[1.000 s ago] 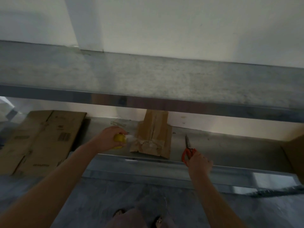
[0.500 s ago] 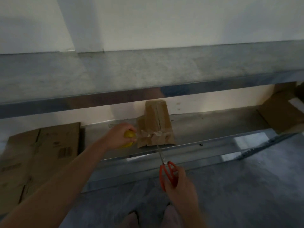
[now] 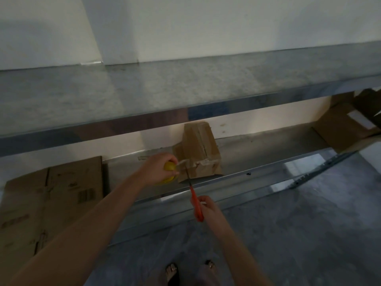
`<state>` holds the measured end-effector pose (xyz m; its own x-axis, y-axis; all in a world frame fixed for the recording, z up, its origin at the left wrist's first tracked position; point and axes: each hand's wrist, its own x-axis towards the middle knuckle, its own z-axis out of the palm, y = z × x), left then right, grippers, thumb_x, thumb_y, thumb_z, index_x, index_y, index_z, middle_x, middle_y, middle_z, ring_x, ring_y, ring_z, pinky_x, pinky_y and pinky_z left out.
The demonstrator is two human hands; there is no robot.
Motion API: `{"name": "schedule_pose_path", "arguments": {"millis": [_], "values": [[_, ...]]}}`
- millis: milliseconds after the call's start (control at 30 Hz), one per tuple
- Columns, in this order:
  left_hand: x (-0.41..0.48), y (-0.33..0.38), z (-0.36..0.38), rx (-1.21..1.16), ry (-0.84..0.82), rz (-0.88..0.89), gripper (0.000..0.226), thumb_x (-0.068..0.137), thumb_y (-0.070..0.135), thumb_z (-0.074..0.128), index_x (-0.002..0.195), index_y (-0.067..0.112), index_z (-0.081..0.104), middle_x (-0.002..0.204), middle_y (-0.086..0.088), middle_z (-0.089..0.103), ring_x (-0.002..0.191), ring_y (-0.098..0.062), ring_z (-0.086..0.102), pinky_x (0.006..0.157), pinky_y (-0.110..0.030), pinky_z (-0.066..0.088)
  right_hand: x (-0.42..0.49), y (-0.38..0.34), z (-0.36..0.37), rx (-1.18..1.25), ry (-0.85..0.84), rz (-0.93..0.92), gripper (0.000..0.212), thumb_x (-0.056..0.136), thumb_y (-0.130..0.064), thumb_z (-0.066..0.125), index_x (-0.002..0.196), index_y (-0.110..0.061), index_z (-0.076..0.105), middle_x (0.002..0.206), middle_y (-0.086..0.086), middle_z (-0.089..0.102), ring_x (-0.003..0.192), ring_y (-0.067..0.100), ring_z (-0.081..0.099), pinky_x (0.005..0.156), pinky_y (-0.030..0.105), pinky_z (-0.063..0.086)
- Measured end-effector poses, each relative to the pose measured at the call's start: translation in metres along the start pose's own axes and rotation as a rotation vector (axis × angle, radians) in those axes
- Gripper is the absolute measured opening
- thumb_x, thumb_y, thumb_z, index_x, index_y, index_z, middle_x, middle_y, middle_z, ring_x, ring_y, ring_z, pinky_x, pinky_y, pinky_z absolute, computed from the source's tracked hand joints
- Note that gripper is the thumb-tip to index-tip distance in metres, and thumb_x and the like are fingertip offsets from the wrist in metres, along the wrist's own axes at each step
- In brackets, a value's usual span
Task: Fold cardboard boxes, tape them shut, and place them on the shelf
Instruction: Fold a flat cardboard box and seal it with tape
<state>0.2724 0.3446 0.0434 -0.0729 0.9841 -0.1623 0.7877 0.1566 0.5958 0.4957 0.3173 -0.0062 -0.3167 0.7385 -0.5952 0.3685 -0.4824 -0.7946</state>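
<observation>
The small taped cardboard box (image 3: 199, 153) stands on the lower metal shelf (image 3: 268, 147), near its front edge. The left hand (image 3: 158, 169) curls round a yellow tape roll (image 3: 169, 166) just beside the box, a strip (image 3: 182, 162) stretched between them; the right hand (image 3: 208, 209) grips orange-handled scissors (image 3: 196, 207), blades meeting that strip

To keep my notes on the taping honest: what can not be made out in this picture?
Head view:
yellow tape roll: mostly covered by the left hand.
scissors blades: thin, dark; open or closed, cannot tell.
cardboard at far right: cut off by the frame edge and the upper shelf.
print on the flat cardboard: too blurred to read.
</observation>
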Motion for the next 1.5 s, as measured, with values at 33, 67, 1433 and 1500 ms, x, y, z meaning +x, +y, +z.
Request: {"name": "schedule_pose_path", "arguments": {"millis": [33,67,1433,1500], "values": [[0.0,0.0,0.0,-0.001,0.001,0.003,0.036,0.08,0.031,0.075,0.112,0.024,0.059,0.11,0.007,0.055,0.099,-0.01,0.049,0.079,-0.025,0.037,0.003,-0.002,0.001,0.015,-0.005,0.007,0.009,0.094,-0.024,0.064,0.094,-0.017,0.058,0.06,-0.003,0.056,0.055,0.01,0.051,0.052,0.02,0.04],[0.0,0.0,0.001,0.0,0.004,0.008,0.037,0.08,0.031,0.075,0.112,0.023,0.059,0.11,0.006,0.056,0.099,-0.01,0.049,0.079,-0.025,0.037,0.005,-0.004,0.003,0.042,-0.008,0.016,0.008,0.095,-0.022,0.063,0.094,-0.016,0.058,0.06,-0.002,0.055,0.056,0.012,0.051,0.05,0.02,0.04],[0.006,-0.008,0.017,-0.048,0.009,-0.077,0.034,0.08,0.027,0.076,0.11,0.025,0.06,0.112,0.004,0.057,0.101,-0.014,0.053,0.082,-0.028,0.041,0.048,-0.006,-0.164,-0.676,0.649,-0.143,0.043,0.088,-0.042,0.062,0.124,-0.022,0.051,0.113,0.007,0.066,0.107,0.031,0.061,0.096,0.047,0.046],[0.007,-0.005,0.02,-0.06,0.026,-0.083,0.033,0.08,0.024,0.076,0.108,0.026,0.059,0.109,0.005,0.056,0.1,-0.014,0.052,0.081,-0.028,0.041,0.078,-0.016,-0.168,-0.67,0.614,-0.117,0.046,0.087,-0.038,0.062,0.126,-0.018,0.05,0.118,0.01,0.065,0.11,0.033,0.06,0.096,0.045,0.045]]}}
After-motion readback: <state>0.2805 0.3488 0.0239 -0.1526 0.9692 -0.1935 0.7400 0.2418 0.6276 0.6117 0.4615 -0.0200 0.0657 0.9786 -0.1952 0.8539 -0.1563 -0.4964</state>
